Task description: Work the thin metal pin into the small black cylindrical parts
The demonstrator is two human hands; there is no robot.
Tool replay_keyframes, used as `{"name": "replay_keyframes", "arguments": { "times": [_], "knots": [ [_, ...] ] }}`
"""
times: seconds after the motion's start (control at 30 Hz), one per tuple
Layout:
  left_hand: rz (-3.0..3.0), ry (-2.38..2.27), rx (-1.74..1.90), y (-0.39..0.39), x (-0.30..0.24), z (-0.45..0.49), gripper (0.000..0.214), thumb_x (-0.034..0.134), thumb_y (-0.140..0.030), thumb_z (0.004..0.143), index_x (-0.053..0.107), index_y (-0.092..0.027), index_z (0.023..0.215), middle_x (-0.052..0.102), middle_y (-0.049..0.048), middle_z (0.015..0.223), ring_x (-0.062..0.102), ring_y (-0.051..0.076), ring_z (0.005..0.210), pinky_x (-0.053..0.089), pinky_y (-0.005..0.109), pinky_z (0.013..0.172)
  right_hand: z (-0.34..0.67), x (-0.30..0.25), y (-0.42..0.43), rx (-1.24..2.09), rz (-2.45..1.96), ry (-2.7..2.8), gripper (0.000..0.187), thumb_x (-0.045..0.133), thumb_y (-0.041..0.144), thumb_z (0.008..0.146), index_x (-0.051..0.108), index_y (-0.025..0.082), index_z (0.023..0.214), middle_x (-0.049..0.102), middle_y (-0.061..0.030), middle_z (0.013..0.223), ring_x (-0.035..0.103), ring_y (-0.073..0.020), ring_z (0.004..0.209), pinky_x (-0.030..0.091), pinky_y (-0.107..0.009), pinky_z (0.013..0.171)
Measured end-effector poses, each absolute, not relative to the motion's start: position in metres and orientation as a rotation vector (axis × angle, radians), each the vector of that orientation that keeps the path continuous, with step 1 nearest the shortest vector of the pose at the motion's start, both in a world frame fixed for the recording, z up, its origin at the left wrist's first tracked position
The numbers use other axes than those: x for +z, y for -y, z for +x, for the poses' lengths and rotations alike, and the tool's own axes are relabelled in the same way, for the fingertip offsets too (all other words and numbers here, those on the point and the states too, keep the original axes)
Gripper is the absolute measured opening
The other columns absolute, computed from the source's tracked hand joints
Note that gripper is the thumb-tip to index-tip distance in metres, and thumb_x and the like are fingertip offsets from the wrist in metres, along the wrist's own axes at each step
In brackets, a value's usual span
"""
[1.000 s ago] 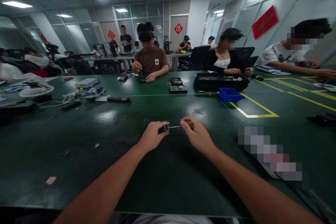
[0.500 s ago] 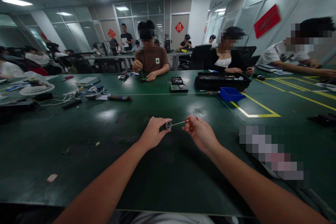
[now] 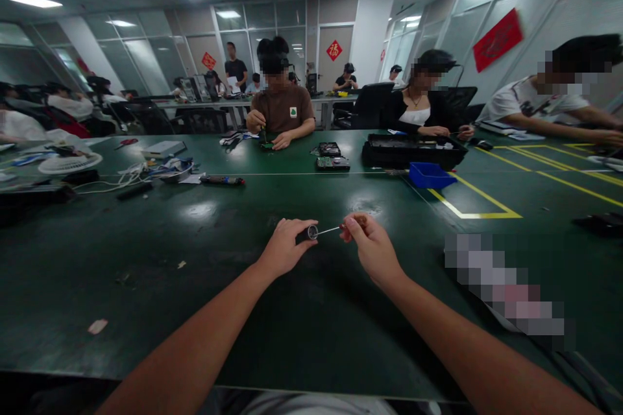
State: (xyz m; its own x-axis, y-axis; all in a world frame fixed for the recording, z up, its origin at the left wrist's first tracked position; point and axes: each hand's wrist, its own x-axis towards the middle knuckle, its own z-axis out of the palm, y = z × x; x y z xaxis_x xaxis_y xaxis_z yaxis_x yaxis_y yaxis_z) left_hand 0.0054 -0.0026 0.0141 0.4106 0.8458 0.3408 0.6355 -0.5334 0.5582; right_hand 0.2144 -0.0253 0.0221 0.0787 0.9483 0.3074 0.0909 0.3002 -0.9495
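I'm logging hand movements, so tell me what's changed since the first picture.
The right hand has shifted its fingers on the screwdriver, whose shaft now slants higher toward that hand. Nothing let go. The left hand still grips the round black part.

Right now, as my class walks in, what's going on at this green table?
The person's left hand grips a dark cylinder with a pale round end. The right hand holds a thin, red-handled metal tool, its shaft at that round end; the exact contact is too small to tell. Beyond them, a blue plastic bin sits on the green tabletop.
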Motion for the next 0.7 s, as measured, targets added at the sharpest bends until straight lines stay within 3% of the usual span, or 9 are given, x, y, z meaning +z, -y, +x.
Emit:
{"name": "replay_keyframes", "arguments": {
  "times": [0.37, 0.7],
  "knots": [
    [2.336, -1.258, 0.857, 0.0015, 0.0129, 0.0039, 0.038, 0.067, -0.025, 0.088, 0.062, -0.028, 0.126, 0.069, 0.0054, 0.117, 0.059, 0.025, 0.11, 0.036, 0.052, 0.106, 0.2118, 0.0275, 0.0331, 0.786, -1.104, 1.426, 0.021, 0.053, 0.042, 0.094, 0.058, 0.022, 0.092, 0.062, -0.0019, 0.075, 0.06, -0.0187, 0.07, 0.047, -0.033, 0.068],
    [2.358, -1.268, 0.871, 0.0006, 0.0097, 0.0037, 0.039, 0.069, -0.025, 0.087, 0.063, -0.027, 0.125, 0.069, 0.0048, 0.117, 0.059, 0.025, 0.109, 0.039, 0.047, 0.102, 0.2117, 0.0218, 0.0338, 0.758, -1.109, 1.505, 0.017, 0.051, 0.039, 0.096, 0.058, 0.023, 0.097, 0.062, -0.0012, 0.076, 0.061, -0.019, 0.072, 0.046, -0.033, 0.069]
  ]
}}
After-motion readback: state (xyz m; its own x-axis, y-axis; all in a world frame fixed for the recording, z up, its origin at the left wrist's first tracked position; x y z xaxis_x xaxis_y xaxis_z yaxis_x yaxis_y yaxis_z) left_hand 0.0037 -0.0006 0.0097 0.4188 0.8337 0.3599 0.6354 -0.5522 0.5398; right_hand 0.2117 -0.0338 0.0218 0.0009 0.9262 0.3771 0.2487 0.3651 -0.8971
